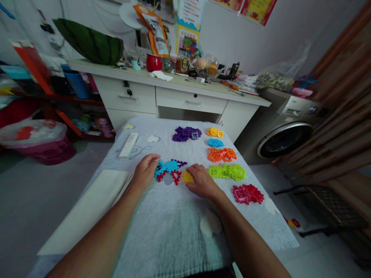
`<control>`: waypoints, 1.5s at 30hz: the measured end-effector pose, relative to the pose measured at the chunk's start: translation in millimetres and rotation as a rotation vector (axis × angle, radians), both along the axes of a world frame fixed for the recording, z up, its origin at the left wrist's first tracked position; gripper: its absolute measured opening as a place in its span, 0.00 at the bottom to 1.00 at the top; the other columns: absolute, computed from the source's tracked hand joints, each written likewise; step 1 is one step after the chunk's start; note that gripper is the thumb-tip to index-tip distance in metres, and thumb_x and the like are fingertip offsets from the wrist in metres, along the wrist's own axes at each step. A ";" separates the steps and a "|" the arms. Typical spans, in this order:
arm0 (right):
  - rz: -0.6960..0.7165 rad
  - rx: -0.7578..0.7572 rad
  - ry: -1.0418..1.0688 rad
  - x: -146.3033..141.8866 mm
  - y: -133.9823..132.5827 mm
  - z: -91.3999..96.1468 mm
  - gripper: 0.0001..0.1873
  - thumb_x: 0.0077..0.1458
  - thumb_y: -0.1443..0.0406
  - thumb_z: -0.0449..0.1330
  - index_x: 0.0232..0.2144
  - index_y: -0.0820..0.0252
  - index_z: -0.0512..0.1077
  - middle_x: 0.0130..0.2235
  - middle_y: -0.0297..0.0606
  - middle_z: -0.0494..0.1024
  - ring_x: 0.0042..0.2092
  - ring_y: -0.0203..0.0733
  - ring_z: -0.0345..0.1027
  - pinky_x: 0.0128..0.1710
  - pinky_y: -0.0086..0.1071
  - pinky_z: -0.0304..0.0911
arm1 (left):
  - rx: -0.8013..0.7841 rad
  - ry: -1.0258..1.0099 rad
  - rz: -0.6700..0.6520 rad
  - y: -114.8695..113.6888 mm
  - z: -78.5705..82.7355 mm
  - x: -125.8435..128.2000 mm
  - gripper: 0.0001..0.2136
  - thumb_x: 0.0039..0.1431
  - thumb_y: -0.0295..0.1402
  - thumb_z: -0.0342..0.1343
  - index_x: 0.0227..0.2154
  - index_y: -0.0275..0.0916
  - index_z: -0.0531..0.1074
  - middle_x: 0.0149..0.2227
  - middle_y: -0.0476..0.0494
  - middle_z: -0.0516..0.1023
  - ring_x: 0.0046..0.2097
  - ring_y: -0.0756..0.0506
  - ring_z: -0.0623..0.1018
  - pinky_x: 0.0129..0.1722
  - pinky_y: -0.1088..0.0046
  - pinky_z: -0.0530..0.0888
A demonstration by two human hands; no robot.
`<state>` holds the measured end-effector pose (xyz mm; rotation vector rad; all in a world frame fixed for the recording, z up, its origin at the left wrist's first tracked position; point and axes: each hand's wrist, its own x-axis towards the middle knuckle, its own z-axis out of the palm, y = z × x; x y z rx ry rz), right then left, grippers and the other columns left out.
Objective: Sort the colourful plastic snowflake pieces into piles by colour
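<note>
My left hand (pixel 145 170) is closed at the left edge of a small assembly of toothed plastic building pieces; its fingertips are partly hidden. Light blue pieces (pixel 171 166) form the middle of that assembly. A purple piece (pixel 180 163) sticks out at its upper right, and red pieces (pixel 176 177) lie along its lower side. Just to the right, my right hand (pixel 201 180) has its fingers curled over a yellow building piece (pixel 188 177), which lies close to the red pieces. Part of the yellow piece is covered by the fingers.
Sorted building pieces lie on the cloth-covered table (pixel 174 227): purple (pixel 185 134), yellow (pixel 215 132), blue (pixel 215 143), orange (pixel 222 154), green (pixel 227 172) and red (pixel 247 194). A white box (pixel 128 146) stands left, above folded cloth (pixel 87 210). A cluttered desk (pixel 191 94) is behind.
</note>
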<state>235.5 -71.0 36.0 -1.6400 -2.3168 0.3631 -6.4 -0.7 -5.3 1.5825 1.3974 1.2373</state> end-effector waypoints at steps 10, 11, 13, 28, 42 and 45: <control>0.026 -0.017 0.078 5.3 0.5 1.0 0.27 0.50 0.66 0.64 0.53 0.61 0.70 0.48 0.44 0.72 0.48 0.47 0.62 0.53 0.40 0.59 | -0.009 0.008 -0.008 -0.1 -2.3 -1.0 0.16 0.57 0.42 0.50 0.43 0.39 0.74 0.33 0.46 0.76 0.35 0.45 0.75 0.37 0.68 0.72; 0.025 -0.015 0.087 6.6 0.3 1.4 0.27 0.50 0.66 0.64 0.54 0.62 0.70 0.48 0.45 0.72 0.48 0.47 0.62 0.53 0.40 0.59 | -0.011 0.005 -0.012 0.1 -2.9 -1.2 0.16 0.58 0.42 0.50 0.43 0.39 0.74 0.34 0.46 0.76 0.35 0.45 0.75 0.37 0.68 0.72; 0.021 -0.012 0.105 9.9 -0.4 3.0 0.28 0.50 0.66 0.65 0.54 0.62 0.69 0.48 0.45 0.72 0.49 0.48 0.63 0.53 0.41 0.60 | -0.011 -0.003 -0.016 0.3 -3.7 -1.2 0.16 0.58 0.42 0.50 0.43 0.39 0.74 0.34 0.45 0.77 0.35 0.45 0.75 0.37 0.68 0.72; -0.013 0.068 0.256 38.4 -1.5 21.5 0.31 0.49 0.67 0.66 0.56 0.58 0.66 0.50 0.46 0.73 0.52 0.49 0.66 0.55 0.48 0.60 | 0.013 0.060 -0.008 -1.6 -1.4 1.5 0.16 0.56 0.41 0.50 0.43 0.39 0.73 0.37 0.44 0.77 0.37 0.44 0.76 0.39 0.65 0.74; -0.435 0.217 0.049 117.2 126.7 36.4 0.20 0.50 0.62 0.66 0.46 0.62 0.73 0.47 0.45 0.76 0.47 0.47 0.70 0.50 0.39 0.63 | 0.216 0.565 -0.224 -4.3 -0.7 9.8 0.19 0.56 0.46 0.54 0.47 0.42 0.72 0.50 0.41 0.76 0.52 0.36 0.71 0.54 0.55 0.66; -0.580 0.211 0.028 136.1 160.1 34.1 0.20 0.49 0.64 0.65 0.46 0.64 0.73 0.47 0.46 0.77 0.48 0.47 0.71 0.49 0.38 0.64 | 0.213 0.594 -0.217 -3.9 -3.2 9.2 0.20 0.56 0.46 0.55 0.49 0.43 0.71 0.51 0.41 0.75 0.53 0.36 0.71 0.53 0.56 0.66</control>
